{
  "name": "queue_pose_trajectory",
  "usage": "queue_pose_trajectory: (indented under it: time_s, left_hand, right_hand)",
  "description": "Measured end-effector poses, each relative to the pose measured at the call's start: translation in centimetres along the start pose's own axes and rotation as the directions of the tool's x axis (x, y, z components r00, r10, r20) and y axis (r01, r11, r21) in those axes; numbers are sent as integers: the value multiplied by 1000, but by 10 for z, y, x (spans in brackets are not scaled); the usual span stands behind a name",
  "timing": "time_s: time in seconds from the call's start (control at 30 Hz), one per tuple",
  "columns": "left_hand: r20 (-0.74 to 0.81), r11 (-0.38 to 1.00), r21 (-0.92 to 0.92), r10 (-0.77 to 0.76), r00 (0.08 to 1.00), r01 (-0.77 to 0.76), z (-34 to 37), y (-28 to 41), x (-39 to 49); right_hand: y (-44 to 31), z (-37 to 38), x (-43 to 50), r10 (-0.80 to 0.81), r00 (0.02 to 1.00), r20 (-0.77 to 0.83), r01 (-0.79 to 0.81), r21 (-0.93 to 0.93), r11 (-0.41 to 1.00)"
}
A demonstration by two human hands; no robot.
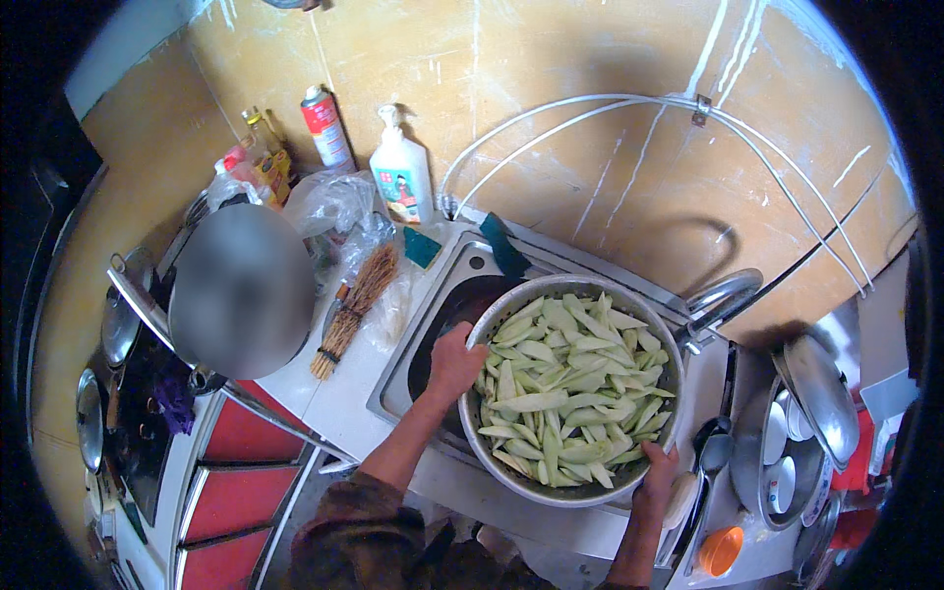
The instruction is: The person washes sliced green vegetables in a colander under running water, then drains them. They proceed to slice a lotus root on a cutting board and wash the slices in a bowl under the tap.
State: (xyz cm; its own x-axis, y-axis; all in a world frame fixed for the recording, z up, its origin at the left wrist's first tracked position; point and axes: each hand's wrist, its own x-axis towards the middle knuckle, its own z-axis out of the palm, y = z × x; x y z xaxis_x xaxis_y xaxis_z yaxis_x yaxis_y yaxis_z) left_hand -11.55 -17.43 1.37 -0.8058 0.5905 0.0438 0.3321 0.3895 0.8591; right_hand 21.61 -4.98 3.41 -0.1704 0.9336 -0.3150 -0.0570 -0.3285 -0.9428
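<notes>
A round metal colander [472,435] is held between my two hands, over the steel sink [442,254] and its front edge. Many pale green sliced vegetable pieces [579,387] fill it; their exact kind is unclear. My left hand [456,363] grips the rim at the upper left, fingers partly hidden. At the lower right, my right hand [655,476] grasps the rim with the thumb on top. Part of the dark sink basin shows to the left of the colander. The chrome faucet [726,295] stands just beyond its right side.
Left of the sink lie a straw brush [358,310], a green scouring pad [422,247] and plastic bags [335,206]. A pump bottle [402,173] and a spray can [328,129] stand by the wall. At right are an orange bowl [721,552], ladles [714,450] and a basin of bowls [748,457].
</notes>
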Motion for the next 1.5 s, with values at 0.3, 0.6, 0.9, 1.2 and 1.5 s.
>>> queue_pose_trajectory:
  time_s: [0.3,0.6,0.9,1.2,1.5]
  left_hand:
    - [-149,995,-47,-94,984,88,-87,-12,-41]
    - [-373,972,31,-206,905,234,-177,-47,-107]
    - [-509,975,-26,-203,836,221,-229,-98,-152]
    - [-512,966,-103,-256,820,238,-243,-153,-175]
    - [-560,953,-41,-272,783,301,-240,-155,-186]
  right_hand:
    - [-8,42,-24,41,978,206,-36,-30,999]
    - [16,110,-51,82,893,442,-56,-72,996]
    - [36,163,-83,167,800,577,-46,-218,975]
    - [50,198,-89,-64,714,697,391,-321,863]
    - [43,215,-86,-146,720,678,436,-278,856]
